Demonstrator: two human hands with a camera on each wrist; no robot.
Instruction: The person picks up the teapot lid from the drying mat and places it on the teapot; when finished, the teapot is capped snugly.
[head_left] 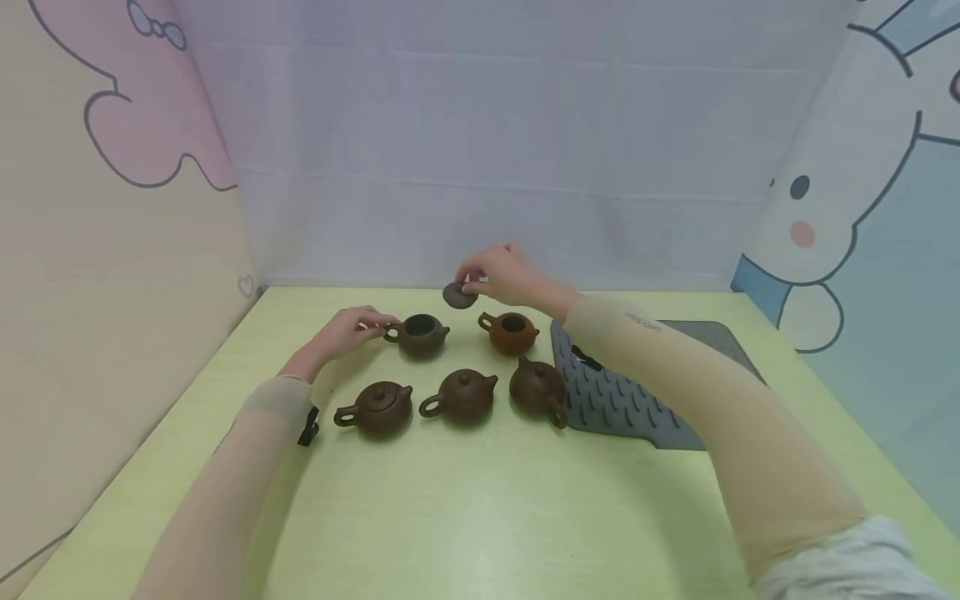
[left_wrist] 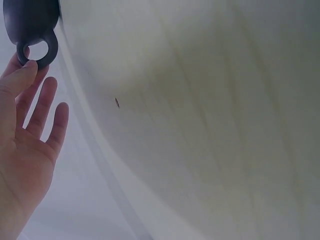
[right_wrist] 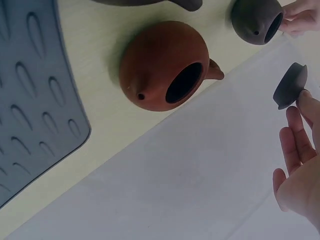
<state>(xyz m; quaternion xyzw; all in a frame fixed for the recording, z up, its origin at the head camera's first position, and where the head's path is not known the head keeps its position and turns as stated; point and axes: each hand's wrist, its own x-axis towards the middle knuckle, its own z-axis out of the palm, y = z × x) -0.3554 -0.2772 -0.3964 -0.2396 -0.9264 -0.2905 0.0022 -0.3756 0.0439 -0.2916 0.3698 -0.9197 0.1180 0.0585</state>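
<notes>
Three near teapots (head_left: 463, 402) stand covered, two far teapots (head_left: 422, 344) lidless, the left hand's (head_left: 342, 333) fingers pinching a handle (left_wrist: 53, 47), the right hand's (head_left: 504, 275) a raised lid (head_left: 456, 296).

The right hand (right_wrist: 302, 182) pinches a dark lid (right_wrist: 291, 86) — a reddish teapot (right_wrist: 155, 62) stands open.

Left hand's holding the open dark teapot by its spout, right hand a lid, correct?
Not quite: the left wrist view shows the left hand holding the open dark teapot by its handle. The right hand does hold a lid.
</notes>
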